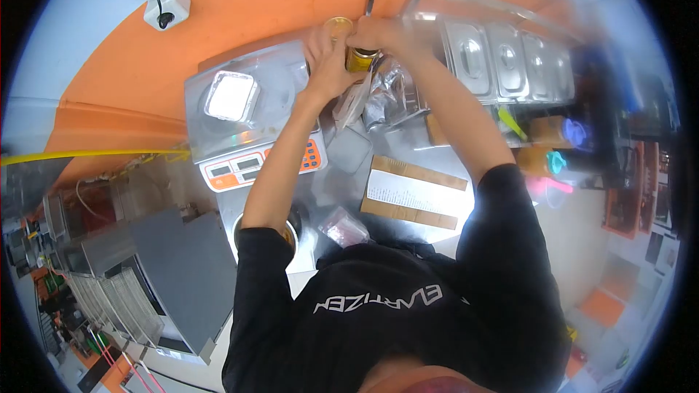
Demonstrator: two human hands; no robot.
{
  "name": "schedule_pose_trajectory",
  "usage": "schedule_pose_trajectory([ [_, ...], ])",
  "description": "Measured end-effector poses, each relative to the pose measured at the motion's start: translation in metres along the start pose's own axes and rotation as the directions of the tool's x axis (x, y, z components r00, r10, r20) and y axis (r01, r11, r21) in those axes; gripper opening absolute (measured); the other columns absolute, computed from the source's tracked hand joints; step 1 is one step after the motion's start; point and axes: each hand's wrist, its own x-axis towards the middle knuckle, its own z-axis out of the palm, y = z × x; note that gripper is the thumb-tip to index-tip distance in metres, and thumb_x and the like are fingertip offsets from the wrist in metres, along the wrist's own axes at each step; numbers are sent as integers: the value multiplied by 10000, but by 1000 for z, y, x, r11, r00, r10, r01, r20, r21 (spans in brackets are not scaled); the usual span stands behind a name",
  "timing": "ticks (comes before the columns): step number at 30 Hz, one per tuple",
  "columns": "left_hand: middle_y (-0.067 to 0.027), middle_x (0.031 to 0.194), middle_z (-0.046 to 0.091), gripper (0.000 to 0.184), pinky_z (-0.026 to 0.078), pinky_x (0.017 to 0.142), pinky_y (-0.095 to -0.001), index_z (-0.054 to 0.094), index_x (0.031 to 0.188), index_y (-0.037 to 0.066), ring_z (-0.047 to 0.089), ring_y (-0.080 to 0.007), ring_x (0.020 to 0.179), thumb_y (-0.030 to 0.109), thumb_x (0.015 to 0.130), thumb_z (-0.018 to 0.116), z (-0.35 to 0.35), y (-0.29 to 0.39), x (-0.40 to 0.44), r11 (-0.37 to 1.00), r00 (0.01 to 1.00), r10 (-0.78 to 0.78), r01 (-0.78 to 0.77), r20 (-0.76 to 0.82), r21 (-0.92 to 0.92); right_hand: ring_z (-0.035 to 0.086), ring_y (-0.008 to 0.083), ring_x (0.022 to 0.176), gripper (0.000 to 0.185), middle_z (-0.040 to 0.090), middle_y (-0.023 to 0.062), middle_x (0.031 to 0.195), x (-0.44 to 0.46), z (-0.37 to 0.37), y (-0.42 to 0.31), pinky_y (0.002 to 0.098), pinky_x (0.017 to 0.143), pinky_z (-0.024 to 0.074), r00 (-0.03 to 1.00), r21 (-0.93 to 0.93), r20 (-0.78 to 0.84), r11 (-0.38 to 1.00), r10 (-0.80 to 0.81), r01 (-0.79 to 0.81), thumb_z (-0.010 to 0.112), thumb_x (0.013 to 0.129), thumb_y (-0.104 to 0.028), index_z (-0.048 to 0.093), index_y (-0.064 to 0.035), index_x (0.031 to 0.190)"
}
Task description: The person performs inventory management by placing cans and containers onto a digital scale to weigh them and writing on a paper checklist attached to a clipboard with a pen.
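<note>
A small yellow can or jar (359, 60) with a dark rim stands at the back of the steel counter. My left hand (328, 65) holds its near left side, the thumb across the front and the fingers reaching up behind. Over its top is my right hand (380, 35), smeared by motion, so its finger grip does not show clearly. A round gold lid or can top (338, 25) shows just behind my left fingertips. Crumpled clear and silver plastic bags (386, 94) lie right beside the can, below my hands.
To the left is an orange-and-white scale (247, 167) with a foil-edged white container (231, 95) on its plate. Lidded steel pans (470, 58) line the back right. A printed sheet on cardboard (411, 191), a small plastic packet (344, 228) and squeeze bottles (542, 161) lie nearer.
</note>
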Motion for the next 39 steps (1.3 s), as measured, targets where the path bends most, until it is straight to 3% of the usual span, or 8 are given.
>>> schedule_pose_trajectory([
  [10,-223,1596,291,771,43,1220,-649,556,1403,82,130,-513,1505,291,737,882,27,-12,1,999,996,-35,36,-86,1,739,264,715,517,738,170,967,29,13,23,316,621,651,969,235,238,972,-70,13,746,831,-414,718,39,1080],
  [13,-218,1582,305,788,70,1221,-628,547,1391,76,139,-503,1503,272,713,896,24,-10,-3,999,995,-44,42,-91,-17,770,279,711,458,756,193,827,23,13,21,356,564,617,975,220,206,974,-90,44,740,748,-396,743,44,876],
  [16,-219,1568,313,811,93,1213,-618,540,1382,70,155,-494,1494,244,684,914,22,-9,-2,999,995,-27,22,-95,-47,710,224,608,496,724,126,775,-1,-8,8,327,587,611,970,117,233,992,-66,40,762,782,-397,744,-21,1105],
  [19,-226,1558,312,824,99,1207,-614,535,1366,64,171,-489,1481,210,658,929,21,-6,-2,997,996,-20,13,-91,-74,703,222,586,491,720,123,716,-8,-15,0,345,582,588,980,29,198,999,-25,19,757,758,-394,753,-34,1092],
  [25,-229,1558,303,861,92,1210,-604,502,1369,66,158,-481,1488,172,632,935,21,-6,-9,993,999,-29,26,-25,-117,749,246,762,524,757,184,877,-21,-17,5,370,683,597,978,-5,79,981,-194,195,766,748,-422,731,-18,1081],
  [29,-206,1549,337,881,86,1216,-598,475,1383,72,139,-476,1498,170,635,930,18,-9,-13,994,1000,18,-20,-15,-104,752,252,875,576,759,178,1005,-38,-41,-4,384,780,594,998,120,-3,991,-60,59,767,773,-451,700,-35,1165],
  [34,-154,1498,405,828,184,1217,-557,486,1380,128,240,-416,1461,169,673,915,-5,5,-19,976,999,-24,32,35,-216,752,285,895,601,755,176,1052,-81,-85,-15,400,844,588,981,247,-194,967,-7,56,756,818,-451,672,-20,1228],
  [39,-145,1423,501,841,293,1202,-512,451,1402,109,412,-357,1395,163,706,921,-47,12,-26,920,997,-33,57,69,-387,709,341,1125,664,713,200,1250,-81,-81,4,424,987,537,949,327,-295,920,-116,214,746,837,-477,644,-29,1316],
])
